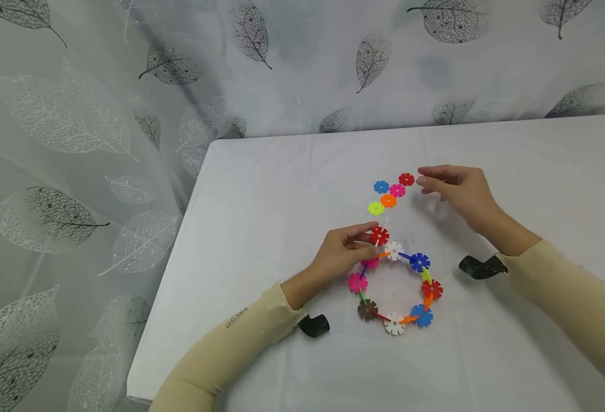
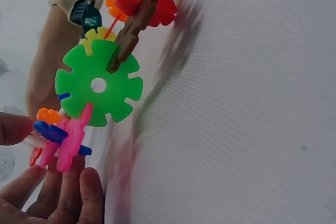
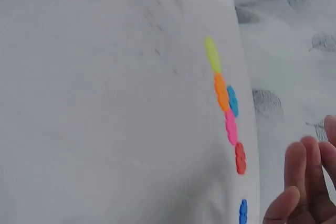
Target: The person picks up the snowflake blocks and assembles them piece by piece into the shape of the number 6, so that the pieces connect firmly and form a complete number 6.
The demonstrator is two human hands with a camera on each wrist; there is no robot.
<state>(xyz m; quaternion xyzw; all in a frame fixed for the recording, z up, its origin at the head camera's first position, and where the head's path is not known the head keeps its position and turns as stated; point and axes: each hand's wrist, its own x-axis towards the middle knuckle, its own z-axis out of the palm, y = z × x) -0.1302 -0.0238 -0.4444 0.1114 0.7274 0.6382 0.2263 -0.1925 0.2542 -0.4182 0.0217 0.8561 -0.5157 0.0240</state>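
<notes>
Notched plastic discs in many colours slot together into a ring [image 1: 367, 310] on the table. At the ring's upper left, my left hand [image 1: 340, 252] holds it between thumb and fingers, beside a red disc [image 1: 379, 236] and a white disc [image 1: 394, 250]. The left wrist view shows the fingers about a pink disc [image 2: 71, 142], with a green disc [image 2: 118, 100] just above. My right hand [image 1: 467, 191] hovers with fingers extended and nothing between them, beside a loose red disc [image 1: 406, 179]. In the right wrist view its fingers [image 3: 295, 166] are likewise bare.
Beyond the ring lie several loose discs: blue [image 1: 381, 187], pink [image 1: 397, 190], orange [image 1: 388, 201] and yellow-green [image 1: 376, 208]. Another blue disc [image 3: 243, 212] shows low in the right wrist view. A leaf-patterned curtain [image 1: 302, 68] borders the white table [image 1: 261, 189] behind and at left.
</notes>
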